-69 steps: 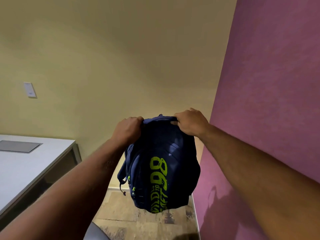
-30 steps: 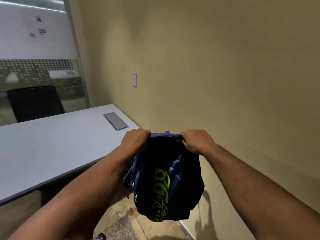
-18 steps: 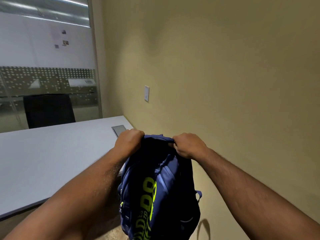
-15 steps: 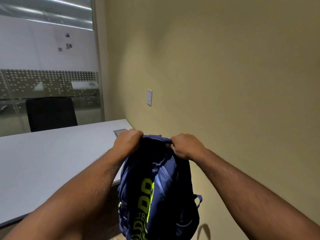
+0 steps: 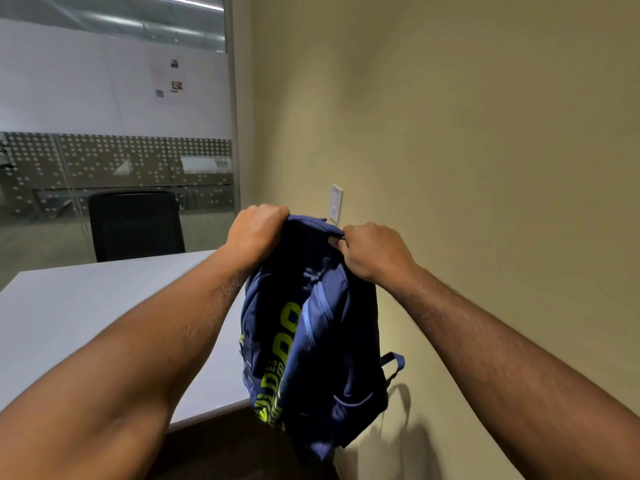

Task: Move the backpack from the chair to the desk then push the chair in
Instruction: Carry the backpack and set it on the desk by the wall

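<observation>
A dark blue backpack [image 5: 311, 341] with neon yellow lettering hangs in the air in front of me. My left hand [image 5: 254, 233] grips its top left edge and my right hand [image 5: 374, 251] grips its top right edge. The bag dangles beside the right end of the white desk [image 5: 86, 313], its lower part below the desk's top near the desk's front right corner. The chair that the bag came from is out of view.
A beige wall [image 5: 485, 168] with a white wall plate [image 5: 336, 203] stands close on the right. A black chair [image 5: 135, 223] stands behind the desk's far side, in front of a glass partition [image 5: 114, 150].
My view has swung left and the backpack has travelled with both hands from beside the wall to the desk's right end. Both grips are unchanged.
</observation>
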### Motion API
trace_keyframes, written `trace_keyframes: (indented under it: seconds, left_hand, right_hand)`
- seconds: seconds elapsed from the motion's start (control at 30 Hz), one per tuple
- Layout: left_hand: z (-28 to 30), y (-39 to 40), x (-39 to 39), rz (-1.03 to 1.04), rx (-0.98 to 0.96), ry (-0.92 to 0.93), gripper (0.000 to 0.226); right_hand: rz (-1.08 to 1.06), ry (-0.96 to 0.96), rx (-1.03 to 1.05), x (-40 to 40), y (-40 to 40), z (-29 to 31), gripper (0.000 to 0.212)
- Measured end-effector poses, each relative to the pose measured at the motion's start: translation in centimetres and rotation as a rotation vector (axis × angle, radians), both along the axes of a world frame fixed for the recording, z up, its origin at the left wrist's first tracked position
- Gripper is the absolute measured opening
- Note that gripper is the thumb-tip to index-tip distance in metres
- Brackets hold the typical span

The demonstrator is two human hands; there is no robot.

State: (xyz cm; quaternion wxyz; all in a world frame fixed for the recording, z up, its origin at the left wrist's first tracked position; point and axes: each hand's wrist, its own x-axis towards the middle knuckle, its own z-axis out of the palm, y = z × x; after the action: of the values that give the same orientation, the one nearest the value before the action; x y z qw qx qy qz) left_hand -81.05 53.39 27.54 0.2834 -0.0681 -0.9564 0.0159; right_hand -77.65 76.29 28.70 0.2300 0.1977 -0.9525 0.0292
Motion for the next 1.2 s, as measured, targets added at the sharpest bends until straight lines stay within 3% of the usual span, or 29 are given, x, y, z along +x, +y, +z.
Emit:
trace_keyframes:
  seconds: [0.2,0.57,0.8,1.07,1.2]
  left_hand:
    - [1.9,-0.7,-9.5,0.050,-0.005,0.075,0.014]
    - [1.3,-2.3,-22.9,0.117,-0.054,0.046,0.006]
    - [-0.4,-1.1,-30.3,0.046,-0.137,-0.010,0.011]
    - [-5.6,0.4,-37.8,-0.105,-0.122,-0.130,0.013]
    - [-8.0,1.5,-40.0,-0.156,-0.098,-0.201,0.015]
  right_hand:
    - [0.025,0.107,-0.095,-8.8,-1.7,1.1,0.041]
    - [0.055,0.026,-0.304,-21.2,-5.9,-1.9,0.037]
    - [-0.057,-0.053,-0.450,-26.5,-6.2,-5.6,0.040]
    - [-0.217,-0.198,-0.411,-31.7,-5.1,-10.3,0.046]
    - [-0.292,-0.232,-0.266,-32.7,-3.8,-12.2,0.039]
